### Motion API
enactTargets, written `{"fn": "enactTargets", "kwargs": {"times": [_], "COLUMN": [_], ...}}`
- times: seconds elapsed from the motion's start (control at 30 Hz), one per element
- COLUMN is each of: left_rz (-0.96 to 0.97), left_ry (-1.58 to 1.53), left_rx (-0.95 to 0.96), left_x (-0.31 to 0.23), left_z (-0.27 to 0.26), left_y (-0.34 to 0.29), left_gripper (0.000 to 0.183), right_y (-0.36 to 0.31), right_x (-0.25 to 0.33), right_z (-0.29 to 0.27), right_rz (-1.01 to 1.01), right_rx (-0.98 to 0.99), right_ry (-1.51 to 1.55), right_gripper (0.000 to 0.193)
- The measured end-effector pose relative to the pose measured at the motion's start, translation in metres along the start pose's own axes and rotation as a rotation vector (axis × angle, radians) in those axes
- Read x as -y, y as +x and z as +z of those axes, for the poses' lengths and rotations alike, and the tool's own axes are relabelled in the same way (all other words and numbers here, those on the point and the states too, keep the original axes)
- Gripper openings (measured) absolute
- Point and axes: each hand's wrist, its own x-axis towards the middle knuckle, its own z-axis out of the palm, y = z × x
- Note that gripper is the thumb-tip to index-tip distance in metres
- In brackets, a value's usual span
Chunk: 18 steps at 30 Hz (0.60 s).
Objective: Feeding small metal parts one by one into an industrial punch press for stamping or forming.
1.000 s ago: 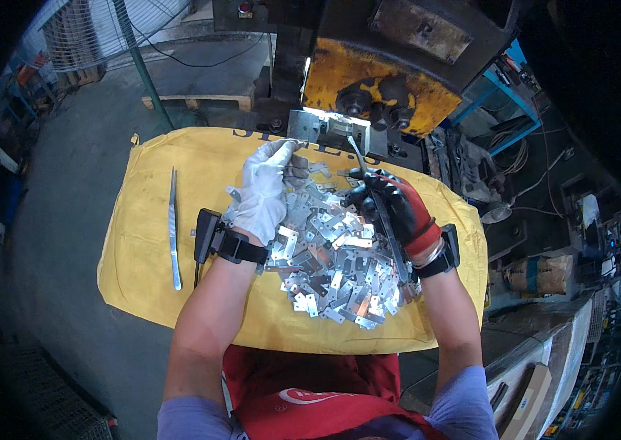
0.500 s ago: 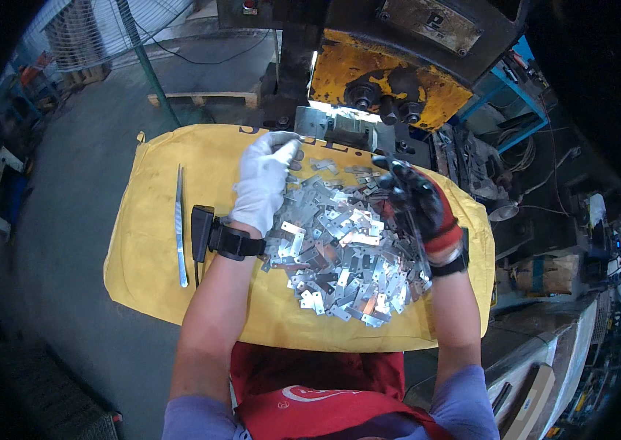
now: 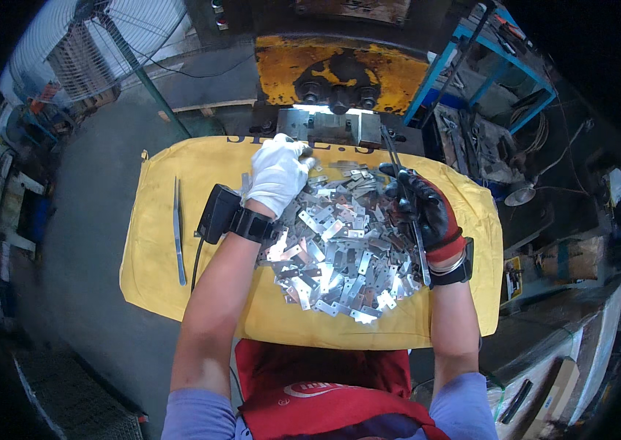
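Note:
My left hand (image 3: 280, 174), in a white glove, is at the upper left edge of a heap of small flat metal pieces (image 3: 347, 249). Its fingers are curled together, and whatever lies between them is hidden. My right hand (image 3: 428, 213) wears a black and red glove and grips metal tweezers (image 3: 422, 257) at the heap's right side. The tweezers' tips point away from me, toward the lit die (image 3: 325, 128) of a press. Holes show in many of the pieces, which overlap at all angles on a yellow cloth (image 3: 153, 249).
A second pair of tweezers (image 3: 178, 235) lies at the cloth's left. Beyond the cloth stands the press (image 3: 274, 70), its yellow paint worn. A blue metal frame (image 3: 428, 84) is at far right, and a fan guard (image 3: 134, 37) at far left.
The view has turned, so the press sits further left. My right hand's tweezers now show clearly, tips toward the die. My left hand has moved slightly right and nearer, fingers more curled.

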Motion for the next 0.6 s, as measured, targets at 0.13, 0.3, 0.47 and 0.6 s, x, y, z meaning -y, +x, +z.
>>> {"fn": "enactTargets", "kwargs": {"times": [0.13, 0.3, 0.47, 0.6], "left_rz": [0.056, 0.091, 0.171, -0.272], "left_ry": [0.035, -0.075, -0.058, -0.638], "left_rx": [0.077, 0.233, 0.209, 0.206], "left_x": [-0.001, -0.009, -0.025, -0.025], "left_z": [0.004, -0.006, -0.01, -0.014], "left_y": [0.001, 0.003, -0.015, -0.023], "left_gripper": [0.023, 0.016, 0.022, 0.018], "right_y": [-0.002, -0.007, -0.006, -0.008], "right_x": [0.002, 0.004, 0.001, -0.003], "right_z": [0.002, 0.009, -0.002, 0.015], "right_rz": [-0.02, -0.172, -0.195, -0.15], "right_rx": [0.052, 0.037, 0.108, -0.033], "right_ry": [0.001, -0.27, -0.233, -0.284], "right_gripper": [0.036, 0.034, 0.031, 0.035]}}
